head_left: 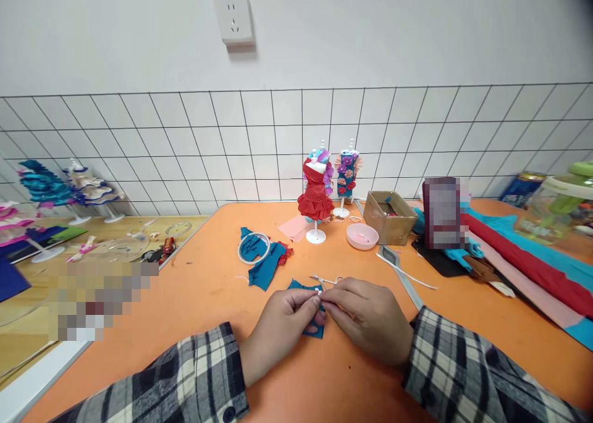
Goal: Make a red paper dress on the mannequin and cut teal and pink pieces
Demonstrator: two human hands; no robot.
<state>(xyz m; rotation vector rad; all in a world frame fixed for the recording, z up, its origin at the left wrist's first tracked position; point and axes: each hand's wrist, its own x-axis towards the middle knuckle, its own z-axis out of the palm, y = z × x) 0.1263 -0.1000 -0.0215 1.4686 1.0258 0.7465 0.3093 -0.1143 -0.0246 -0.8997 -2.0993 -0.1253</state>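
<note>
My left hand (290, 317) and my right hand (365, 315) meet fingertip to fingertip in front of me, both closed in a pinch. A small white piece (318, 291) shows at the left fingertips; its kind is too small to tell. Whatever the right fingertips pinch is hidden. Under the hands lies a teal piece of fabric (316, 331), partly covered by the left fingers. Just beyond the fingers rests a small pair of scissors (325, 280) on the orange table (199, 324).
Ahead lie a hoop (239, 250) on teal cloth (269, 268), a miniature dress form in a red dress (315, 191), a pink bowl (362, 238) and a cardboard box (398, 225). To the right are a phone (442, 213) and fabric strips (523, 256). More dressed forms (49, 185) stand left.
</note>
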